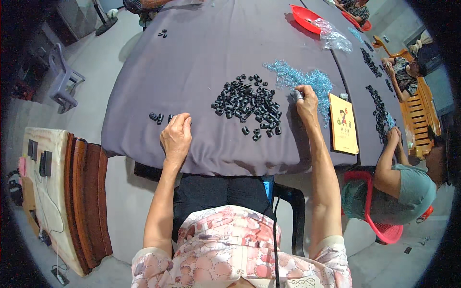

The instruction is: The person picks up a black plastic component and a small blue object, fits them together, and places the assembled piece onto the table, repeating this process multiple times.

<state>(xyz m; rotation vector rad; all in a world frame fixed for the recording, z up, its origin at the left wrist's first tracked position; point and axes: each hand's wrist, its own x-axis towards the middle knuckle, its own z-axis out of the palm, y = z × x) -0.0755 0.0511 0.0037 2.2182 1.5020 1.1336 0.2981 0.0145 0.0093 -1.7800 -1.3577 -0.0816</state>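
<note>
Pile of small black parts [246, 103] lies on the grey cloth [201, 57] between the person's two hands. The left hand [176, 137] has its fingers bent together beside few loose parts [153, 116]; from here I cannot tell if they grip something. The right hand [307, 102] holds a grey object [297, 95], close to blue pieces [314, 79].

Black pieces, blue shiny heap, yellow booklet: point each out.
Black pieces [244, 102], head view: middle of the largest heap.
Blue shiny heap [315, 80], head view: its broad part.
Yellow booklet [344, 125], head view: centre of the cover.
</note>
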